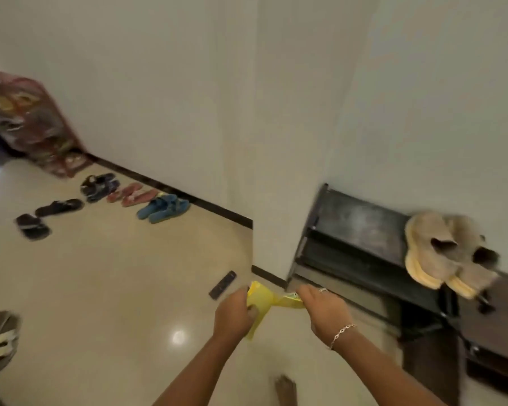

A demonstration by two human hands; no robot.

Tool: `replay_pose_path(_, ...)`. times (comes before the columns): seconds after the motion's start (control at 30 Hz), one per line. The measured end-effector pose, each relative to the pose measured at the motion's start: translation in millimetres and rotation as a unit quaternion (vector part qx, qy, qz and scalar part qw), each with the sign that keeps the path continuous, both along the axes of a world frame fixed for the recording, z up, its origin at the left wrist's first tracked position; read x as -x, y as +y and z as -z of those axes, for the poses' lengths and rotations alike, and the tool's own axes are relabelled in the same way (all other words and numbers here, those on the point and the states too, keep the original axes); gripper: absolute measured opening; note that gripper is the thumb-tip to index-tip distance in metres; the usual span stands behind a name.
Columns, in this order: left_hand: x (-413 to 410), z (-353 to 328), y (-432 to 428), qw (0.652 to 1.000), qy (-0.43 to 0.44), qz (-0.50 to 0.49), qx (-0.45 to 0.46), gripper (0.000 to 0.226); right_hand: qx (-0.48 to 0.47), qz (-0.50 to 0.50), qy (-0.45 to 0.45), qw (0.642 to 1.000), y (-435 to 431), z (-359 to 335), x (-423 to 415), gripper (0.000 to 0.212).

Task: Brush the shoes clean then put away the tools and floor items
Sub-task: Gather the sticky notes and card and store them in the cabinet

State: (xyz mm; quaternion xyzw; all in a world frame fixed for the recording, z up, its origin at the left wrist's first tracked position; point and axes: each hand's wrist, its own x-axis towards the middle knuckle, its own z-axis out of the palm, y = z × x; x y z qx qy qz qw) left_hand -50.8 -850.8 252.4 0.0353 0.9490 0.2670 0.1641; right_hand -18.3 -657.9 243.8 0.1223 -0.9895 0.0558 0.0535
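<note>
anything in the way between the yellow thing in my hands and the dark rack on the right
Nothing visible does. The left hand and right hand grip the yellow thing in front of the dark rack, with only bare floor between. The tan shoes sit on its top.

Soft dim indoor light, round glare spot on glossy floor [179, 336], motion blur throughout, wide-angle bending at edges

A single head-worn wide-angle camera looks forward and down from high above the tiled floor [115, 273], tilted so the walls lean. Nearest, low at centre, the left hand [235, 313] and right hand [323, 310] grip a yellow bag [264, 298]. A dark shoe rack [358, 224] fills the right side.
</note>
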Motion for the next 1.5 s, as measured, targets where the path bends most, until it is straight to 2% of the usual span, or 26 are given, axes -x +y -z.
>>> replay_pose_path(0.23, -68, 1, 87, 0.991, -0.033, 0.129, -0.007, 0.034, 0.0, 0.162, -0.022, 0.987, 74, -1, -124, 0.084)
replay_pose_path(0.43, -126, -3, 199, 0.964, -0.034, 0.265, 0.01, 0.035, 0.001, 0.264, -0.029, 0.964, 166, 12, -231, 0.078)
replay_pose_path(0.6, -192, -4, 317, 0.937, -0.02, 0.348, 0.015, 0.043, -0.011, 0.319, -0.023, 0.947, 262, 15, -324, 0.052)
replay_pose_path(0.73, -250, -1, 415, 0.923, 0.007, 0.384, 0.024, 0.046, 0.005, 0.354, -0.008, 0.935, 350, 14, -395, 0.07)
replay_pose_path(0.87, -289, -3, 498, 0.901, 0.055, 0.428, 0.048, 0.046, 0.003, 0.37, -0.027, 0.929, 428, 11, -442, 0.075)
replay_pose_path(1.07, -300, 11, 586, 0.868, 0.088, 0.474, 0.122, 0.028, -0.018, 0.36, -0.06, 0.931, 530, 27, -451, 0.062)
replay_pose_path(1.23, -294, 61, 657, 0.833, 0.114, 0.515, 0.171, 0.044, -0.022, 0.32, -0.058, 0.946, 611, 64, -432, 0.057)
replay_pose_path(1.3, -292, 89, 689, 0.824, 0.148, 0.527, 0.147, 0.052, -0.019, 0.302, -0.036, 0.953, 646, 95, -424, 0.048)
replay_pose_path(1.33, -292, 105, 705, 0.812, 0.154, 0.544, 0.144, 0.049, -0.011, 0.296, -0.028, 0.955, 662, 113, -420, 0.04)
replay_pose_path(1.4, -288, 149, 733, 0.792, 0.171, 0.571, 0.133, 0.032, 0.004, 0.279, -0.013, 0.96, 690, 161, -409, 0.042)
replay_pose_path(1.5, -278, 232, 765, 0.774, 0.203, 0.577, 0.162, 0.045, 0.007, 0.28, 0.024, 0.96, 722, 240, -387, 0.042)
